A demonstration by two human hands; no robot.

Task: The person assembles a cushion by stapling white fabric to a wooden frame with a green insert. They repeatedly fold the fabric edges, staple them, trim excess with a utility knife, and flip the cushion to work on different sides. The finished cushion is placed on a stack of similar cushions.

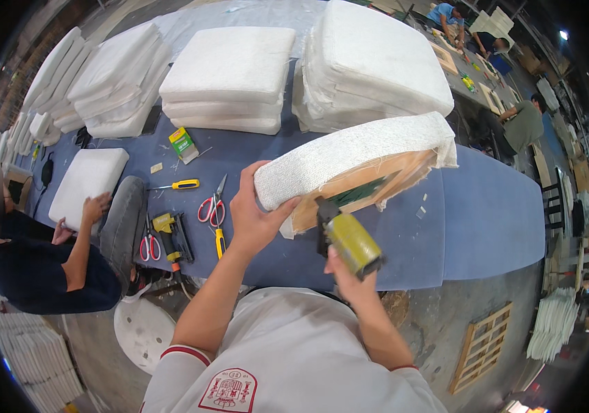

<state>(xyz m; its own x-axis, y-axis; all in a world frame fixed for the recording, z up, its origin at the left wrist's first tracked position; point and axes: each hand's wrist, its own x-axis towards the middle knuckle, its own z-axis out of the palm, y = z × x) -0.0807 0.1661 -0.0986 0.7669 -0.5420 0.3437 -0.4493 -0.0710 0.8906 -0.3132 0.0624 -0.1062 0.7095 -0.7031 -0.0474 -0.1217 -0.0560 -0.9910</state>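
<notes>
My left hand point(256, 213) grips the near left edge of a tilted seat cushion point(356, 153). White textured fabric wraps the cushion's outside. Its underside, facing me, shows a wooden frame point(398, 165) with loose fabric edges and a dark green patch. In my right hand point(353, 281) is a yellow-green staple gun point(354, 244), its dark nose at or close to the frame's lower left. Contact between them cannot be made out. Left of my left forearm lie red-handled scissors point(216, 206) and a yellow-handled screwdriver point(220, 244).
Another staple gun point(170, 234), more scissors point(150, 245), a second screwdriver point(183, 184) and a green box point(183, 144) lie on the blue table point(405, 255). Stacks of white cushions point(229, 69) line its far side. At left sits a co-worker point(53, 268) touching a white cushion point(91, 180).
</notes>
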